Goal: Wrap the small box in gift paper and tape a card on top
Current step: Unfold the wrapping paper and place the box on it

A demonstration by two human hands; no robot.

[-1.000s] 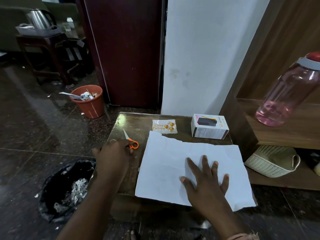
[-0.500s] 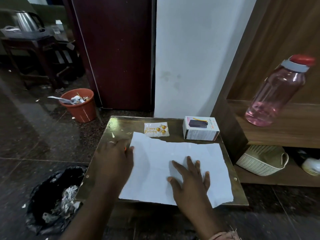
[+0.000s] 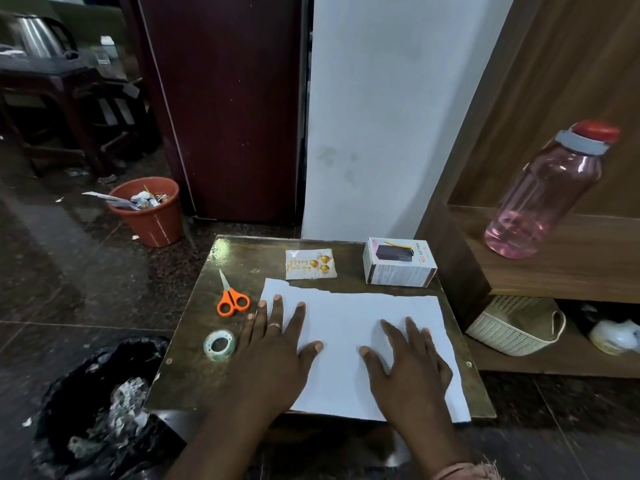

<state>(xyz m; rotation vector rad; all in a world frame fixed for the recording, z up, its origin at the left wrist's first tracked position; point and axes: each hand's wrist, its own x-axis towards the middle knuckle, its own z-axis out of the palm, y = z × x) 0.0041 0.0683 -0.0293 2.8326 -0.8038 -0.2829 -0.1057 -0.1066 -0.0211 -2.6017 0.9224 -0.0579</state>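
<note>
my left hand [image 3: 273, 348]: fingers spread flat, pressing paper [image 3: 349, 327] | my right hand [image 3: 408, 365]: fingers splayed flat on paper, gripping nothing | box [image 3: 398, 261], card [image 3: 310, 264] beyond, untouched

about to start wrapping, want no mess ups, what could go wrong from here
1. The paper has a ragged torn far edge and overhangs the table's near edge, so folds may come out uneven.
2. The box sits off the sheet, by the table's far right corner; a careless reach might knock it off.

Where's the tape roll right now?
The tape roll lies on the table's left side, just below the orange scissors and beside the left hand.
</note>
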